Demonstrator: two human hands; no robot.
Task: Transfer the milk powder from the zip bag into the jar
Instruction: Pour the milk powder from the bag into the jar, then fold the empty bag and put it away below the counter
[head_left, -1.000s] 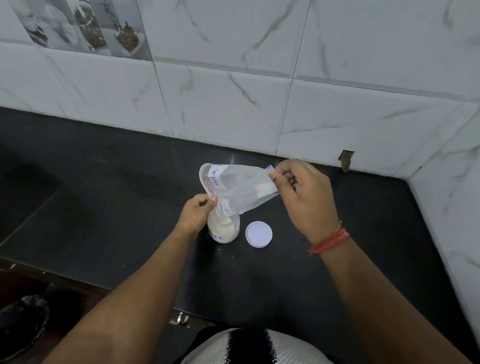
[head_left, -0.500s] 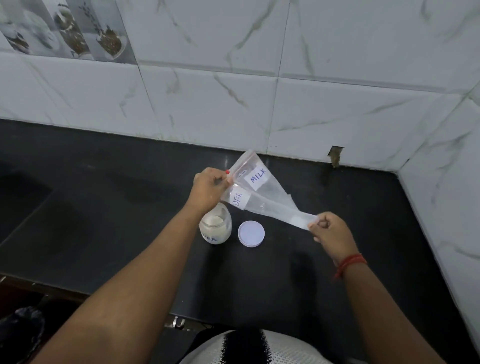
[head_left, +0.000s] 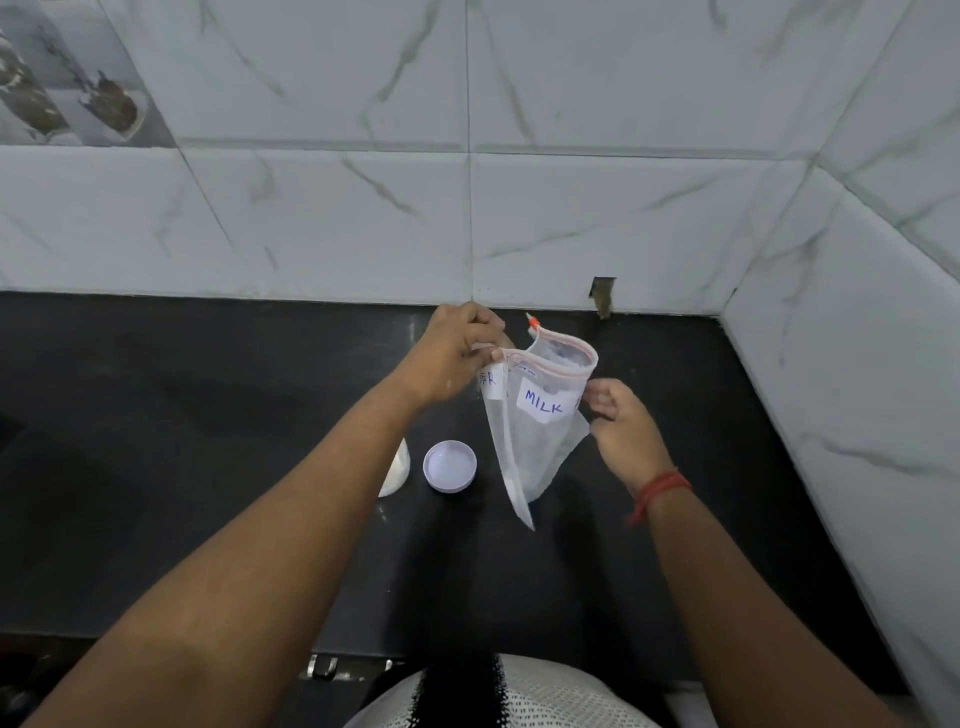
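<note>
A clear zip bag (head_left: 535, 441) with a "MILK" label hangs upright in the air, its red-edged mouth gaping at the top and its bottom corner pointing down. It looks nearly empty. My left hand (head_left: 457, 358) pinches the left end of the mouth. My right hand (head_left: 618, 421) pinches the bag's right edge just under the zip. A small jar (head_left: 396, 470) holding pale powder stands on the black counter (head_left: 156, 441), mostly hidden behind my left forearm. Its white lid (head_left: 450, 466) lies flat to the right of the jar.
White marble-look tiled walls (head_left: 571, 208) close off the back and the right side of the counter. A small hole (head_left: 602, 296) shows in the tile at the counter line. A metal handle (head_left: 322, 666) sits under the counter's front edge.
The bag has turned upright with its mouth up and moved to the right of the jar. My right hand has shifted from the bag's bottom corner up to its right edge near the zip.
</note>
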